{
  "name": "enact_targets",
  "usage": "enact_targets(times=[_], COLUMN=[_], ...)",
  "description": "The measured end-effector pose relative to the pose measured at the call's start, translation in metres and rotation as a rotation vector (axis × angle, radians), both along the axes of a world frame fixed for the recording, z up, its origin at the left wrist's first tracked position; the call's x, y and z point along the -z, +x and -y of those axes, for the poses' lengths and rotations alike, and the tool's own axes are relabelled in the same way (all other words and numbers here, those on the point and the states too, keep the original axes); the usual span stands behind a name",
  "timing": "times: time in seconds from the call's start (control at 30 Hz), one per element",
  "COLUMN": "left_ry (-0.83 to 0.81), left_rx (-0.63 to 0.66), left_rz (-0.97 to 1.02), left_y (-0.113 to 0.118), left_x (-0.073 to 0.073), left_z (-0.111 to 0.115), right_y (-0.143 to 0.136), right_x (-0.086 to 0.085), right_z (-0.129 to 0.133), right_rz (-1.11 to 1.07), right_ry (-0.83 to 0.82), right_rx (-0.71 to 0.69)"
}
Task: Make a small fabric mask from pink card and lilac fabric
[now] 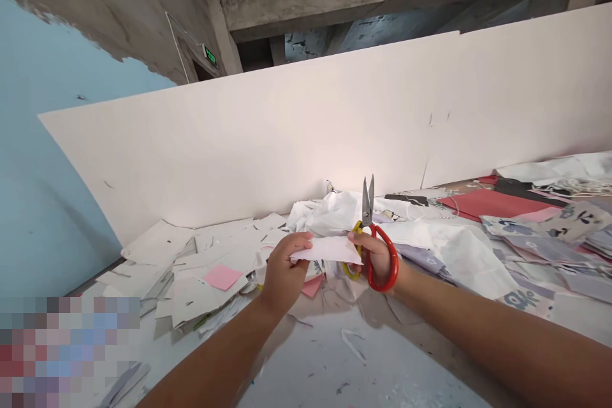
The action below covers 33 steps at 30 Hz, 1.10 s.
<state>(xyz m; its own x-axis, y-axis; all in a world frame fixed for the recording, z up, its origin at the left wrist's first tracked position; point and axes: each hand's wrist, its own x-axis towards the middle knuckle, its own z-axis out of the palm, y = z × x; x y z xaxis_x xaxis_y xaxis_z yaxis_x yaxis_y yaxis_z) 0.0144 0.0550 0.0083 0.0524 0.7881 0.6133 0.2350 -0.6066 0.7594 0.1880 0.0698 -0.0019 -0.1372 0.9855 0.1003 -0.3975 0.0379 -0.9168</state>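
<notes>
A small white piece of cloth or paper (327, 249) is stretched level between my two hands above the table. My left hand (285, 271) pinches its left end between thumb and fingers. At the right end, my right hand (375, 259) grips the piece with thumb and fingertips. Scissors (368, 204) with one red and one yellow handle hang on my right hand, their blades pointing up and slightly parted. Some of the right fingers are hidden behind the handles.
Stacked white sheets with a pink square (222, 276) lie left. White fabric (430, 236), patterned pieces (568, 223) and red sheets (497, 204) cover the right. A tall white board (287, 140) stands behind. Scraps dot the table (335, 363).
</notes>
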Motion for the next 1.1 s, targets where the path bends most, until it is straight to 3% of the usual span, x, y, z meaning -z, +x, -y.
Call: enact_targets(times=[0.07, 0.17, 0.23, 0.33, 0.4, 0.57, 0.7, 0.93, 1.1], left_ry=[-0.013, -0.209, -0.396, -0.632, -0.716, -0.71, -0.611, -0.62, -0.559], left_rx=[-0.042, -0.028, 0.146, 0.479, 0.552, 0.363, 0.352, 0.03, -0.017], left_rz=[0.032, 0.145, 0.157, 0.006, -0.073, 0.14, 0.316, 0.146, 0.037], left_y=[-0.001, 0.0, 0.001, 0.003, 0.005, 0.011, 0.015, 0.019, 0.021], left_x=[0.001, 0.002, 0.002, 0.0, -0.002, -0.001, -0.003, -0.029, -0.047], left_z=[-0.002, -0.004, -0.001, 0.007, 0.012, 0.013, 0.01, 0.034, 0.04], right_y=[0.001, 0.005, 0.008, 0.011, 0.009, 0.002, 0.001, -0.003, -0.004], right_x=[-0.002, -0.006, -0.011, -0.021, -0.028, -0.033, -0.037, -0.05, -0.049], right_z=[-0.002, -0.003, -0.001, 0.008, 0.016, 0.028, 0.034, 0.044, 0.045], right_rz=[-0.003, 0.02, 0.061, 0.236, 0.397, 0.485, 0.44, 0.534, 0.579], right_ry=[0.037, 0.099, 0.134, 0.225, 0.288, 0.335, 0.363, 0.273, 0.238], right_rx=[0.033, 0.09, 0.111, 0.175, 0.25, 0.251, 0.178, 0.332, 0.449])
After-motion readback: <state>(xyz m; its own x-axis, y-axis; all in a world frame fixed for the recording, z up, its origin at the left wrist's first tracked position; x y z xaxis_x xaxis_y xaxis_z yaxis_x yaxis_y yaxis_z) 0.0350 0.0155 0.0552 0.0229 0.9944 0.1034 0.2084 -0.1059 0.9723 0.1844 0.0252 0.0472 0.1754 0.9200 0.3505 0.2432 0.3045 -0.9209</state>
